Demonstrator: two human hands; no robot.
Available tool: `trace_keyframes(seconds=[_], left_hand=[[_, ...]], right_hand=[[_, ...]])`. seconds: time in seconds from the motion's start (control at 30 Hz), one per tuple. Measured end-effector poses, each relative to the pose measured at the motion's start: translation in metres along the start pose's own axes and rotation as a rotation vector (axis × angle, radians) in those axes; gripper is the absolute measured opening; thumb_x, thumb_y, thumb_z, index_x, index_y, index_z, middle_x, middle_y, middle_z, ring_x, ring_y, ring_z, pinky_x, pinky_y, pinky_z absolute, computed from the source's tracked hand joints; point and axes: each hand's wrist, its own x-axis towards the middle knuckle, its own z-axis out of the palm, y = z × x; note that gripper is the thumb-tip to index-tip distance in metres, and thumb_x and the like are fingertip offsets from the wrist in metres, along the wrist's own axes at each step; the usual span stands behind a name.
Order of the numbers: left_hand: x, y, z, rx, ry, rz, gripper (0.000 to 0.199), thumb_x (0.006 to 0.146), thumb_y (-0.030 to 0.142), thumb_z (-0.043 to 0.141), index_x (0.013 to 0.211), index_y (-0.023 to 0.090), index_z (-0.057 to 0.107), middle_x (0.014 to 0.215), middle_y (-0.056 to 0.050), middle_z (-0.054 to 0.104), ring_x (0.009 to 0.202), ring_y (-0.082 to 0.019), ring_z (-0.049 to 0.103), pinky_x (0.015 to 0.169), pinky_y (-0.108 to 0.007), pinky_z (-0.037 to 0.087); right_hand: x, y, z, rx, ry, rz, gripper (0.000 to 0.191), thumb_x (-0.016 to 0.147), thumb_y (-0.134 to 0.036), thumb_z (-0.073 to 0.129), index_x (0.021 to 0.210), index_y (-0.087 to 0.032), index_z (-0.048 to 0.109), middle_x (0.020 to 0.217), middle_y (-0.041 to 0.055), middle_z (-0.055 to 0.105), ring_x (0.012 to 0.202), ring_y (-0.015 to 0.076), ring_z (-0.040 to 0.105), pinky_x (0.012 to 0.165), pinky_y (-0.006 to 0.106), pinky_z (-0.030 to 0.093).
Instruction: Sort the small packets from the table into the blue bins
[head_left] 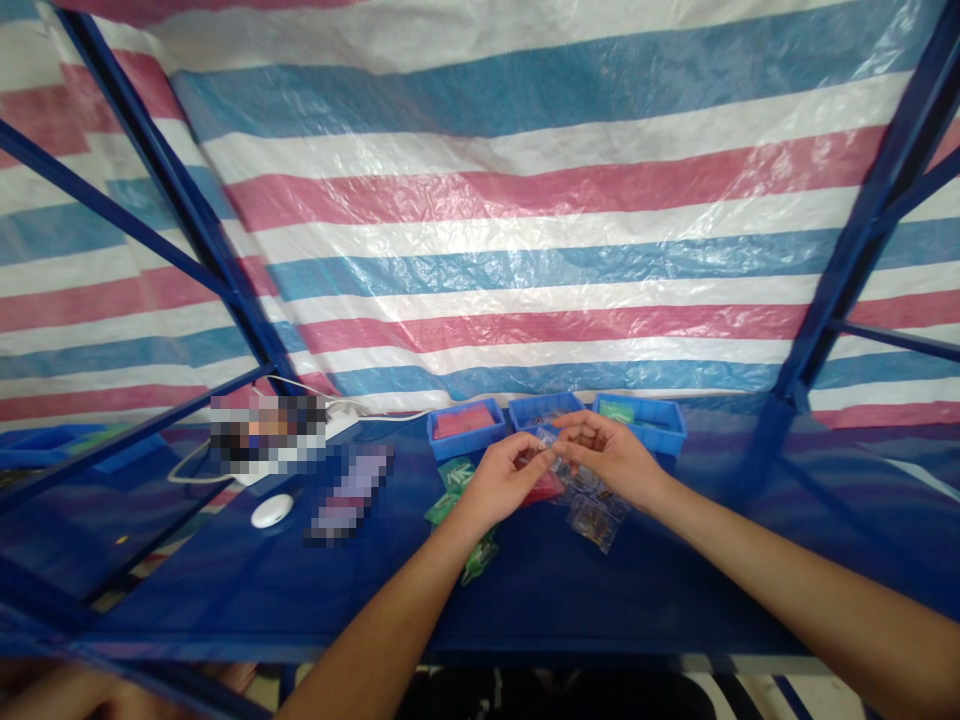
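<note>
My left hand [511, 476] and my right hand [611, 458] meet above the blue tabletop, fingertips close together. Between them is a small clear plastic bag [547, 437], pinched by both; its contents are too small to make out. Below my right hand lie several clear bags [598, 522] with small dark or brownish pieces inside. A red bag [545, 489] is partly hidden between my hands. Green bags [456, 474] lie beside and under my left wrist, one of them nearer the front edge.
Three blue bins stand along the back: a left bin [469, 442] with red bags, a middle bin [525, 418], and a right bin [664, 437] with green contents. Leftward are a white round object [271, 511], a pixelated purple item [351, 492] and cables. Blue posts flank a striped tarpaulin [525, 240]. Another person's arm [112, 692] shows lower left.
</note>
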Motion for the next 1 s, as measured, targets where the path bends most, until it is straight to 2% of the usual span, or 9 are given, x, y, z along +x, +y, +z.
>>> trace_keyframes(seconds=[0.13, 0.3, 0.4, 0.53, 0.6, 0.67, 0.73, 0.87, 1.0], left_hand=[[-0.0001, 0.0017, -0.0005, 0.013, -0.015, 0.021, 0.034, 0.095, 0.047, 0.060, 0.095, 0.016, 0.072, 0.092, -0.005, 0.072, 0.081, -0.018, 0.064, 0.073, -0.025, 0.049], [0.0011, -0.0005, -0.0007, -0.002, -0.069, 0.030, 0.033, 0.097, 0.044, 0.059, 0.098, 0.014, 0.073, 0.094, -0.007, 0.073, 0.085, -0.019, 0.065, 0.077, -0.027, 0.050], [0.0015, -0.0033, 0.0016, -0.002, -0.084, 0.036, 0.030, 0.098, 0.041, 0.059, 0.104, 0.015, 0.073, 0.099, -0.008, 0.073, 0.090, -0.020, 0.067, 0.081, -0.028, 0.052], [0.0013, -0.0040, 0.0027, 0.053, 0.059, 0.058, 0.027, 0.094, 0.036, 0.065, 0.115, 0.019, 0.068, 0.114, -0.009, 0.069, 0.098, -0.020, 0.067, 0.079, -0.027, 0.054], [0.0010, -0.0023, 0.0015, 0.102, 0.140, 0.072, 0.028, 0.091, 0.035, 0.068, 0.115, 0.020, 0.067, 0.114, -0.009, 0.067, 0.098, -0.020, 0.067, 0.075, -0.026, 0.055], [0.0005, 0.0004, 0.0002, 0.131, 0.165, 0.092, 0.025, 0.091, 0.034, 0.068, 0.112, 0.020, 0.068, 0.113, -0.009, 0.066, 0.097, -0.020, 0.067, 0.075, -0.027, 0.055], [-0.0004, 0.0031, 0.0002, 0.126, 0.116, 0.102, 0.024, 0.092, 0.034, 0.067, 0.112, 0.021, 0.070, 0.112, -0.009, 0.068, 0.096, -0.020, 0.068, 0.077, -0.027, 0.056], [-0.0023, 0.0044, 0.0029, 0.101, -0.020, 0.086, 0.031, 0.089, 0.037, 0.071, 0.116, 0.021, 0.073, 0.114, -0.009, 0.072, 0.092, -0.021, 0.070, 0.078, -0.028, 0.056], [-0.0007, -0.0005, 0.0019, 0.068, -0.011, 0.058, 0.029, 0.095, 0.040, 0.063, 0.112, 0.021, 0.076, 0.109, -0.008, 0.076, 0.095, -0.023, 0.070, 0.086, -0.032, 0.055]], right_hand=[[-0.0001, 0.0024, -0.0020, -0.023, -0.001, -0.004, 0.039, 0.082, -0.041, 0.079, 0.113, -0.023, 0.065, 0.091, 0.0015, 0.071, 0.069, 0.0138, 0.064, 0.061, 0.027, 0.053], [-0.0016, 0.0035, -0.0024, -0.043, -0.046, 0.041, 0.033, 0.083, -0.042, 0.079, 0.106, -0.022, 0.068, 0.094, 0.0036, 0.071, 0.078, 0.0167, 0.065, 0.064, 0.028, 0.052], [-0.0017, 0.0019, -0.0026, -0.071, -0.053, 0.055, 0.029, 0.084, -0.041, 0.078, 0.101, -0.021, 0.068, 0.090, 0.0029, 0.071, 0.073, 0.0156, 0.064, 0.063, 0.029, 0.052], [0.0005, 0.0008, -0.0042, -0.086, 0.068, 0.007, 0.028, 0.084, -0.039, 0.077, 0.103, -0.023, 0.064, 0.082, -0.0007, 0.065, 0.067, 0.0142, 0.060, 0.061, 0.028, 0.051], [0.0016, 0.0019, -0.0053, -0.107, 0.135, -0.029, 0.029, 0.084, -0.038, 0.076, 0.104, -0.024, 0.061, 0.080, -0.0021, 0.061, 0.067, 0.0143, 0.058, 0.059, 0.027, 0.051], [0.0017, 0.0036, -0.0055, -0.150, 0.172, -0.060, 0.029, 0.085, -0.038, 0.076, 0.103, -0.024, 0.059, 0.080, -0.0024, 0.059, 0.068, 0.0145, 0.058, 0.059, 0.027, 0.050], [0.0005, 0.0047, -0.0040, -0.186, 0.169, -0.077, 0.027, 0.086, -0.039, 0.075, 0.102, -0.024, 0.059, 0.080, -0.0018, 0.060, 0.070, 0.0152, 0.059, 0.061, 0.027, 0.051], [-0.0035, 0.0050, 0.0024, -0.169, 0.047, -0.043, 0.027, 0.087, -0.042, 0.074, 0.105, -0.024, 0.062, 0.091, 0.0024, 0.068, 0.082, 0.0190, 0.067, 0.072, 0.032, 0.056], [-0.0035, 0.0061, 0.0038, -0.119, 0.002, -0.011, 0.031, 0.088, -0.045, 0.072, 0.109, -0.023, 0.064, 0.097, 0.0050, 0.072, 0.090, 0.0218, 0.070, 0.076, 0.035, 0.059]])
